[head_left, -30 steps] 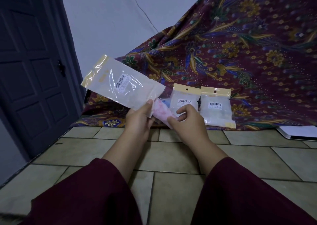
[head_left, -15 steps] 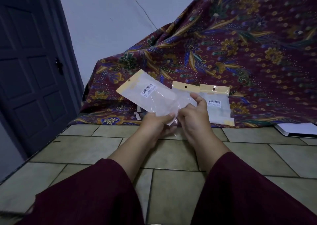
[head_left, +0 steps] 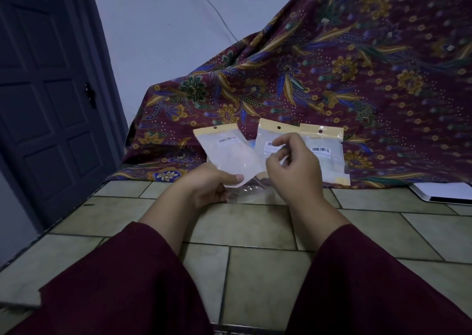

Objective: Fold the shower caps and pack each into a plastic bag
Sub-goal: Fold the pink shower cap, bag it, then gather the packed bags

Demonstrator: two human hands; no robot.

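My left hand (head_left: 214, 185) pinches the lower corner of a translucent plastic bag (head_left: 227, 153) with a yellow header, held upright over the floor tiles. Something pale shows faintly inside it; I cannot make out the shower cap clearly. My right hand (head_left: 293, 166) hovers just right of the bag, fingers loosely curled and apart, with nothing seen in them. A bit of clear crinkled plastic (head_left: 249, 190) shows below the bag between my hands. Two packed bags (head_left: 270, 140) (head_left: 325, 156) with yellow headers and barcodes lean against the patterned cloth behind.
A maroon floral cloth (head_left: 357, 79) drapes over something tall behind the bags. A dark door (head_left: 46, 104) stands at the left. A flat white object (head_left: 444, 194) lies on the tiled floor (head_left: 255, 271) at the right. My maroon sleeves fill the foreground.
The bag swung from the upper left down to the centre and turned upright. The pink cap left my right hand, which pushed at the bag and has now come off it.
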